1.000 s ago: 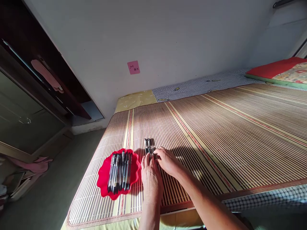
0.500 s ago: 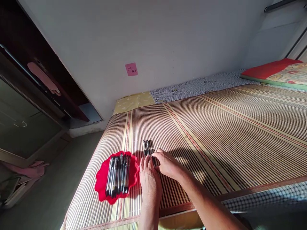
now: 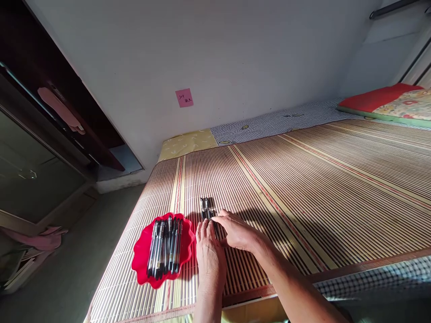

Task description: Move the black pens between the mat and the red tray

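Pens lie on the bed mat, steadied by our left hand, fingers flat together; our right hand hides its grip.

**A:** How's your light?
**B:** You've got hard sun on the bamboo mat, coming from your left. The white wall is bright but not blown out.
**A:** Shadows?
**B:** Thrown rightward. A dark band runs over the mat from your right hand, and the red tray darkens the slats just beside it.
**A:** Trouble spots?
**B:** The cabinet on your left sits dim, and straight lines lean at the edges. Centre's sharp.
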Demonstrator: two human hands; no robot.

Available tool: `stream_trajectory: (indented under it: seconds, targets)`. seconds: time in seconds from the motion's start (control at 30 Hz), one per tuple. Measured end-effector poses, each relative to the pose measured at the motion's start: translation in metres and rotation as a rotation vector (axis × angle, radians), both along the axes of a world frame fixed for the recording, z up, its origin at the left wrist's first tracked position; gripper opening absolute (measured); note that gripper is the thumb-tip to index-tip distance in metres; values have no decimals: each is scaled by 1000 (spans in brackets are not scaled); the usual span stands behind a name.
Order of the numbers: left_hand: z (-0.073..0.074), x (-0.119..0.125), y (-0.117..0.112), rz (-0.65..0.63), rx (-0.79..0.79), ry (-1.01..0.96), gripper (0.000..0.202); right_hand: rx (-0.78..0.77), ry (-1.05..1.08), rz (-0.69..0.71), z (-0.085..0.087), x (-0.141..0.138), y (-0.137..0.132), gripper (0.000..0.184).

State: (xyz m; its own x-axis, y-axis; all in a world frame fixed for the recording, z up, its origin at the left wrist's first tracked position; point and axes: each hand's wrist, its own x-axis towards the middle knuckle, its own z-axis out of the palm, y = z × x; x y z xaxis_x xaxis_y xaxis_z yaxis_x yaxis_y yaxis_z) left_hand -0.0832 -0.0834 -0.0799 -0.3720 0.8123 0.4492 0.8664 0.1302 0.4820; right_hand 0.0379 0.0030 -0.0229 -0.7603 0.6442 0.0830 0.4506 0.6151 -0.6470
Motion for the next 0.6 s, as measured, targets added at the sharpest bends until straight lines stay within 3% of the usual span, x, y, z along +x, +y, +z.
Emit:
stream_trajectory:
  seconds: [0.4, 0.6]
  targets:
    - [-3, -4, -2, -9, -40, 4, 45, 9, 24, 4, 1, -4, -1, 54]
    - [5, 0, -4, -26, -19, 5, 45, -15, 16, 20, 8, -2, -2, 54]
